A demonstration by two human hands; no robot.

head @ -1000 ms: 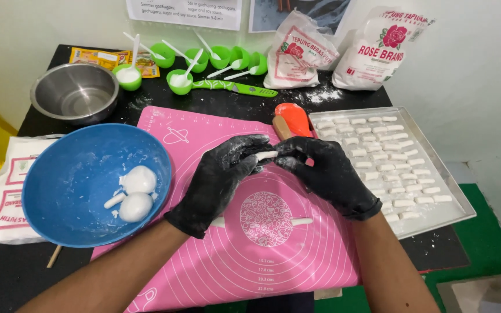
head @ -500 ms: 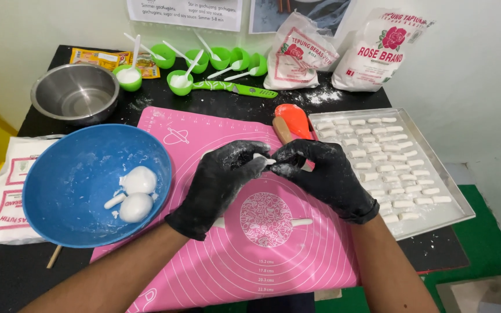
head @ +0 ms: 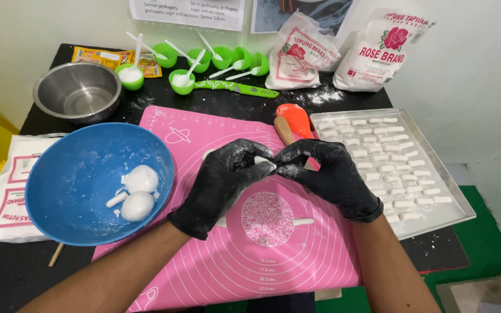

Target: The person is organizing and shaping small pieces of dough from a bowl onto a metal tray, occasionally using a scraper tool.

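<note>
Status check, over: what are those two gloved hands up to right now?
Left hand and right hand both pinch one small white dough piece above the pink mat. Blue bowl left, tray right. Nothing between.

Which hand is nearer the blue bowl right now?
Left. The left hand sits just right of the blue bowl over the pink mat, close to its rim. The right hand is farther right, beside the metal tray.

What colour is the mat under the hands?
Pink, with white printed circles and markings: the mat shows best in the head view.
</note>
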